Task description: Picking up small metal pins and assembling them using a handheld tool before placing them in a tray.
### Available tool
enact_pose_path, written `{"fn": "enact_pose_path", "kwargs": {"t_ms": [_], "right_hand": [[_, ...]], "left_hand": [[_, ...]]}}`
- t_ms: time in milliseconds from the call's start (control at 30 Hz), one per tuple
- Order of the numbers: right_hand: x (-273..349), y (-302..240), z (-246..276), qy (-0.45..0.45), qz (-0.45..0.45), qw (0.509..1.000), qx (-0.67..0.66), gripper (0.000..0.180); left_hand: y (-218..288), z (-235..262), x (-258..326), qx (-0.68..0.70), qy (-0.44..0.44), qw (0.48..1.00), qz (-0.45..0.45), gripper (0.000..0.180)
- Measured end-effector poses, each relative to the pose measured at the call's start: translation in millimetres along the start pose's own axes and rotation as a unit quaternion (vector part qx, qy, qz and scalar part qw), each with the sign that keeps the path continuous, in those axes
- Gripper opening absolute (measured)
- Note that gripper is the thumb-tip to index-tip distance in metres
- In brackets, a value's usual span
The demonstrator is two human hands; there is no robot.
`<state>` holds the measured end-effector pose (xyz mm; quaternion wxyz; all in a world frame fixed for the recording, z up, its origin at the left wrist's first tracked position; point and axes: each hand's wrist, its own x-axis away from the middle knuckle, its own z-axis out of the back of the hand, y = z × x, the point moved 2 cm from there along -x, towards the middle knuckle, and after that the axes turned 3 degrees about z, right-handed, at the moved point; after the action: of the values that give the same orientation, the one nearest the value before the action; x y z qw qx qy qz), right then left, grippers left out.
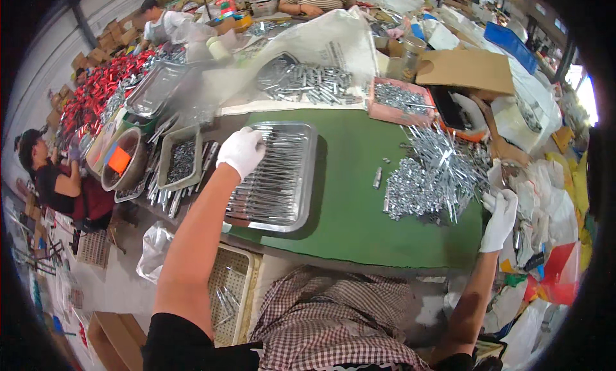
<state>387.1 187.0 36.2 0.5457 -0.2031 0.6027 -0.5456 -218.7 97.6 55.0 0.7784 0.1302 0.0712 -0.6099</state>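
My left hand point(241, 154), in a white glove, is at the left rim of a clear plastic tray point(307, 178). Its fingers curl in over the thin metal rods point(276, 172) lined up there; whatever they hold is hidden. At the table's right edge is my right hand point(500, 222), gloved too, its fingers raised and slightly apart, with nothing visible in them. Beside it spreads a heap of small silvery metal parts point(414, 188), with long thin rods point(443, 156) jumbled over it. One short metal piece point(377, 178) lies alone on the green tabletop point(346, 210).
A pink tray point(401, 103) of metal parts stands at the back right, near a cardboard flap point(465, 70). Left of my tray are a bin of dark pieces point(179, 159) and a round tub point(125, 159). Below sits a cream crate point(231, 294). Other people work around the table.
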Motion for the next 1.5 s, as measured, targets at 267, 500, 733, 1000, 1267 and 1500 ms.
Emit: {"fn": "enact_pose_path", "kwargs": {"t_ms": [267, 500, 733, 1000, 1267, 1500], "right_hand": [[112.6, -71.3, 8.5, -0.21, -0.027, 0.976, 0.055, 0.012], [149.3, -80.5, -13.6, -0.295, 0.137, 0.935, 0.138, 0.014], [148.5, -73.3, -9.8, -0.315, 0.208, 0.9, 0.216, 0.011], [142.2, -72.7, -16.8, -0.322, 0.229, 0.887, 0.24, 0.009], [140.4, -73.5, -19.5, -0.322, 0.228, 0.885, 0.246, 0.008], [132.0, -73.8, -22.8, -0.331, 0.246, 0.877, 0.247, 0.01]], "left_hand": [[138.4, 9.9, 3.4, 0.112, -0.011, 0.979, -0.171, 0.023], [223.2, -30.8, 7.0, 0.0, -0.049, 0.936, -0.349, 0.019], [228.9, -5.0, 69.9, 0.022, -0.168, 0.912, -0.374, 0.015], [262.7, -22.6, 151.3, 0.248, -0.022, 0.919, -0.304, 0.02], [261.4, -23.5, 154.9, 0.264, 0.014, 0.928, -0.262, 0.022], [262.2, -22.1, 152.9, 0.268, 0.0, 0.926, -0.265, 0.019]]}}
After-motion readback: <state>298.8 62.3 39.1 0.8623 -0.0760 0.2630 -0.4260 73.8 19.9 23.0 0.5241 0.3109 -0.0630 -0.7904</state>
